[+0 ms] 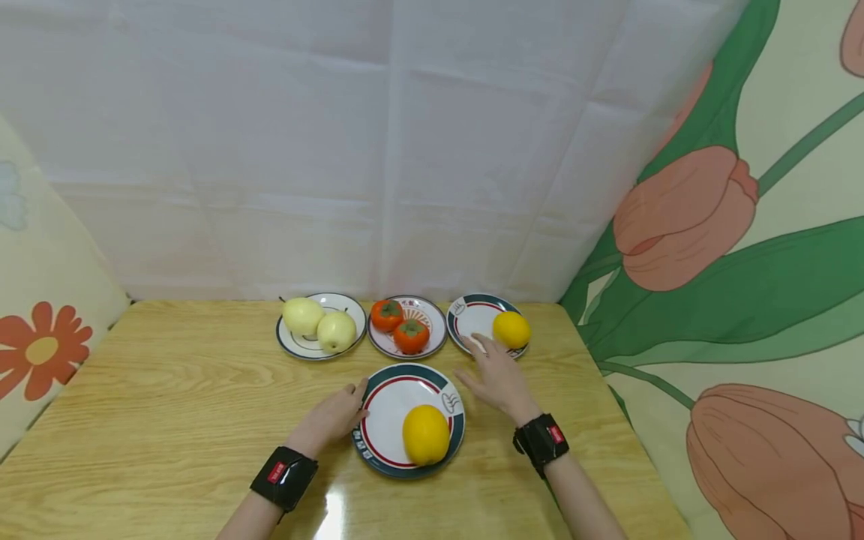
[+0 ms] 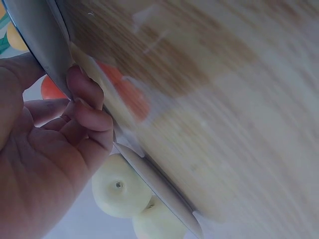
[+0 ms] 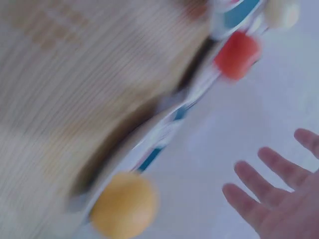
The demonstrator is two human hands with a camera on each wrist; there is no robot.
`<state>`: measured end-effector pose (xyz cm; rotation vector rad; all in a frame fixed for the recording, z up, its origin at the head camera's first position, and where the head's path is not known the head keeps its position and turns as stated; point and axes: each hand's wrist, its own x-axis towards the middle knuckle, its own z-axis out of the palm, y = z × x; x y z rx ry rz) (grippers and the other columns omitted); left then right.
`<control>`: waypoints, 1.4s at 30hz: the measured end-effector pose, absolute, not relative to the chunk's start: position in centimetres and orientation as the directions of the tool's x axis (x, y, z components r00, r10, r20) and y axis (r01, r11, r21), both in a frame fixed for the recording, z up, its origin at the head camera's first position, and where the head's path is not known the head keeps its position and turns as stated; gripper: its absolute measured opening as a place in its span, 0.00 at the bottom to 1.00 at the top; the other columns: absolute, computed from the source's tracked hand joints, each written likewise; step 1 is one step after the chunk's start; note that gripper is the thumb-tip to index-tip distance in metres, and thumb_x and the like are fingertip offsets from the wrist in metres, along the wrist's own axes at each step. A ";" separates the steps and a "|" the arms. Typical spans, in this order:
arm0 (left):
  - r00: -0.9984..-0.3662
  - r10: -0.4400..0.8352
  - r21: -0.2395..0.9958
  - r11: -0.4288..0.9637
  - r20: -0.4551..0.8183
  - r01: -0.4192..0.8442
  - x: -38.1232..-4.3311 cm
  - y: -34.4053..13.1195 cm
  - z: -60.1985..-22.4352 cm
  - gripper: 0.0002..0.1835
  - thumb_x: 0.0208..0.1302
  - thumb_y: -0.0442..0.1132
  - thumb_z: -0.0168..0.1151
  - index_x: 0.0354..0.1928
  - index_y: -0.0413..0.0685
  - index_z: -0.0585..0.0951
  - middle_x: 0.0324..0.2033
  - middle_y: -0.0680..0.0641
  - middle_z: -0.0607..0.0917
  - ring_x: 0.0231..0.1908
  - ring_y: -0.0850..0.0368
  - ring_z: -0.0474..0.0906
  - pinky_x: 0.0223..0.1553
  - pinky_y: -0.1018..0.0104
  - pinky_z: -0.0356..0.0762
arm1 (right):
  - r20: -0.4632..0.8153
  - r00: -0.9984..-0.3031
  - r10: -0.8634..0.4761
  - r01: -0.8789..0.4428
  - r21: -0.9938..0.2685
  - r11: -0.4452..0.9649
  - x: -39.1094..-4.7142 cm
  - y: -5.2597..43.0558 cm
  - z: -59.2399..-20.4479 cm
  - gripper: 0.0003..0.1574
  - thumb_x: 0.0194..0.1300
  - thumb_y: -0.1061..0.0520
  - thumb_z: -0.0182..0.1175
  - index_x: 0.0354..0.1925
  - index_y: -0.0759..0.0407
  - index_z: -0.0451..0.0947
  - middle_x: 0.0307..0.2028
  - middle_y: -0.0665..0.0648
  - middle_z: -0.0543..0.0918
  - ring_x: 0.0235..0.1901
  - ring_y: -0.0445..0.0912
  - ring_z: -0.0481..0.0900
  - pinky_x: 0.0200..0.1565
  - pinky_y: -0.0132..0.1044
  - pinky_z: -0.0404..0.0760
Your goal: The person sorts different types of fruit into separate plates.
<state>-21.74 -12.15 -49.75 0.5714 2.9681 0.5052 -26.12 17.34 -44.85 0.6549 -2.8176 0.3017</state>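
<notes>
My left hand (image 1: 331, 416) grips the left rim of a white plate (image 1: 390, 411) with a dark green border and red ring. In the left wrist view its thumb and curled fingers (image 2: 88, 117) pinch the plate's edge (image 2: 42, 37). A yellow, rounded fruit (image 1: 426, 436) lies on this plate, towards its lower right. My right hand (image 1: 499, 377) is spread, with nothing in it, just in front of a matching plate (image 1: 475, 319) at the back right. That plate bears another yellow fruit (image 1: 511, 330). In the right wrist view the fingers (image 3: 271, 174) are extended and apart.
Two pale green pears (image 1: 336, 331) sit on a white plate (image 1: 297, 346) at the back left. Two orange persimmons (image 1: 411, 337) lie on a patterned plate (image 1: 435, 322) between the other back plates. Behind the wooden table (image 1: 169, 405) hangs a white cloth (image 1: 304, 150).
</notes>
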 end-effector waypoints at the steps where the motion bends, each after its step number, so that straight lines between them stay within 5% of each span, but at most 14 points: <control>1: -0.927 0.374 0.334 0.876 -0.012 0.349 -21.8 -12.1 -49.8 0.30 0.62 0.39 0.59 0.60 0.27 0.66 0.45 0.29 0.78 0.40 0.42 0.78 0.43 0.49 0.80 | 0.256 -0.864 -0.433 -0.477 -0.145 0.867 -25.3 16.8 -44.6 0.39 0.62 0.36 0.54 0.66 0.48 0.61 0.63 0.60 0.66 0.60 0.55 0.66 0.57 0.53 0.74; 11: -0.931 0.361 0.350 0.879 -0.047 0.323 -21.9 -12.1 -49.7 0.30 0.63 0.40 0.59 0.62 0.28 0.65 0.47 0.30 0.78 0.42 0.43 0.78 0.44 0.48 0.79 | 0.116 -0.704 -0.700 -0.706 -0.016 0.708 -19.8 13.6 -44.0 0.42 0.61 0.25 0.38 0.68 0.37 0.55 0.65 0.54 0.65 0.58 0.51 0.69 0.50 0.50 0.80; 22: -0.926 0.377 0.325 0.876 -0.001 0.356 -21.7 -12.2 -49.8 0.30 0.62 0.39 0.60 0.60 0.26 0.66 0.46 0.28 0.78 0.41 0.41 0.79 0.43 0.49 0.80 | 0.043 -0.609 -0.792 -0.792 0.024 0.611 -18.8 13.3 -45.7 0.39 0.58 0.31 0.54 0.65 0.39 0.61 0.64 0.53 0.65 0.57 0.48 0.68 0.43 0.44 0.83; 42: -0.923 0.384 0.322 0.873 0.009 0.366 -21.7 -12.3 -50.0 0.30 0.61 0.39 0.61 0.60 0.26 0.67 0.44 0.30 0.79 0.38 0.44 0.79 0.40 0.50 0.81 | 0.047 -0.609 -0.792 -0.792 0.023 0.610 -19.4 12.8 -45.8 0.41 0.48 0.40 0.69 0.60 0.42 0.66 0.62 0.54 0.66 0.57 0.52 0.66 0.46 0.45 0.82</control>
